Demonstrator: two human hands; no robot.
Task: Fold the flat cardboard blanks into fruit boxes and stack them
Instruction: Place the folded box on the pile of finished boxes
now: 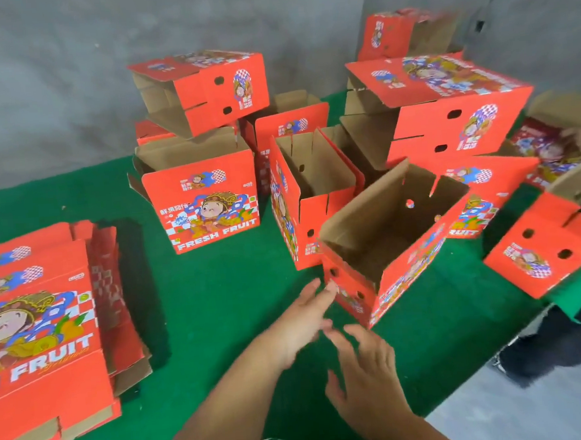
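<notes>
Handling the near open box (386,248), treat it as light, thin, easily creased cardboard; your left hand (302,321) touches its corner with spread fingers, your right hand (367,378) spread, empty; grip opposite walls.

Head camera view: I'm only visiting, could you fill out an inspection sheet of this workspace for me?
Surface: green felt-covered table.
Job's things: stack of flat red printed cardboard blanks at left; folded red cardboard fruit boxes, some stacked two high; nearest open red box tilted.
Clutter: nothing seen.
Grippers: left hand open, fingertips at the nearest box's corner; right hand open, holding nothing.
Cables: nothing seen.
Surroundings: grey concrete wall, grey floor.
</notes>
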